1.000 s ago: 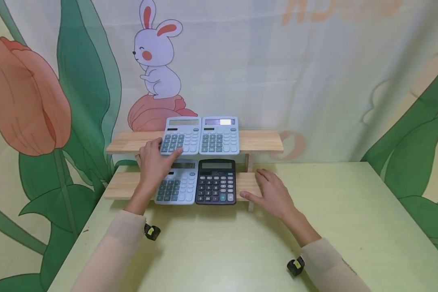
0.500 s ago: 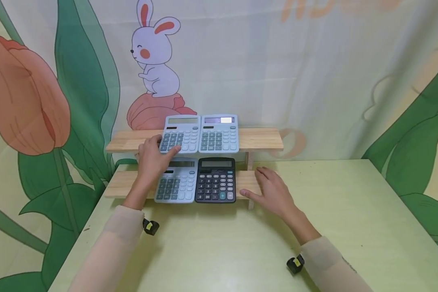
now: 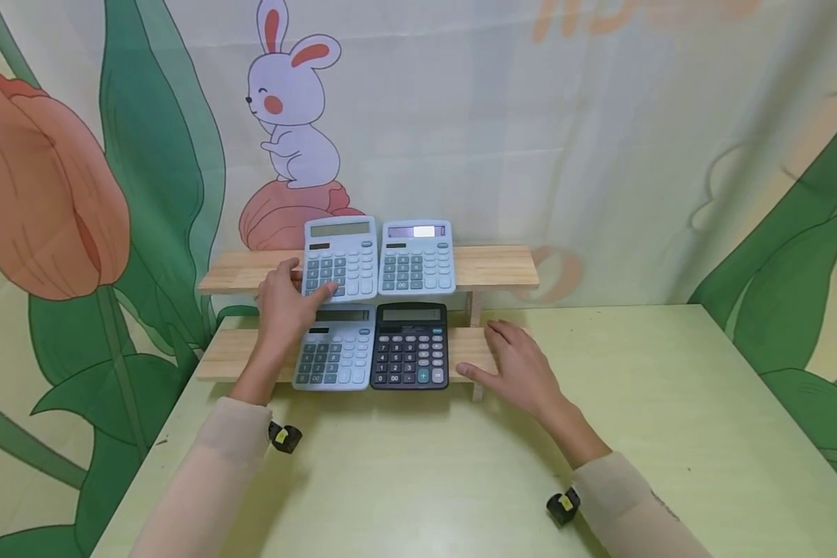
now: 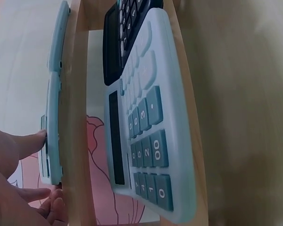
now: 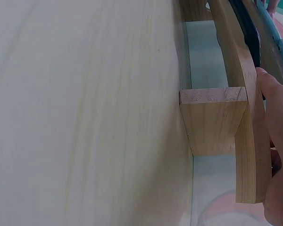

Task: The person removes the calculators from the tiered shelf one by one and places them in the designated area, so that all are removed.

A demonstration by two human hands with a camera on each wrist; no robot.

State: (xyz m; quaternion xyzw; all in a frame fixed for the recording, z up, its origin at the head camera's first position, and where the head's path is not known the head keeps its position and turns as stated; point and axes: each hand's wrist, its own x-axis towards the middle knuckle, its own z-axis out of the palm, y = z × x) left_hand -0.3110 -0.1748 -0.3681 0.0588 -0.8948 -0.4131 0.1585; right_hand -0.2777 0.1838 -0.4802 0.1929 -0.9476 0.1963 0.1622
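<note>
My left hand (image 3: 284, 306) pinches the upper-left light blue calculator (image 3: 340, 256), thumb over its lower keys and fingers at its left edge. That calculator leans on the upper wooden shelf (image 3: 495, 266), a little apart from a second light blue calculator (image 3: 416, 260) on its right. On the lower shelf (image 3: 230, 355), a light blue calculator (image 4: 153, 122) stands beside a black calculator (image 3: 409, 349). My right hand (image 3: 519, 368) rests on the lower shelf's right end, thumb near the black calculator and fingers extended; in the right wrist view it lies along the plank (image 5: 254, 155).
The two-tier wooden stand is on a pale green table (image 3: 418, 465), against a curtain (image 3: 600, 155) printed with a rabbit and tulips. A wooden support (image 5: 212, 117) holds up the lower plank. Black wrist devices (image 3: 285, 438) are at both sleeves.
The upper-left calculator has moved slightly left with my left hand, opening a narrow gap from its neighbour, and its lower edge sits lower in view. My right hand stays in place.
</note>
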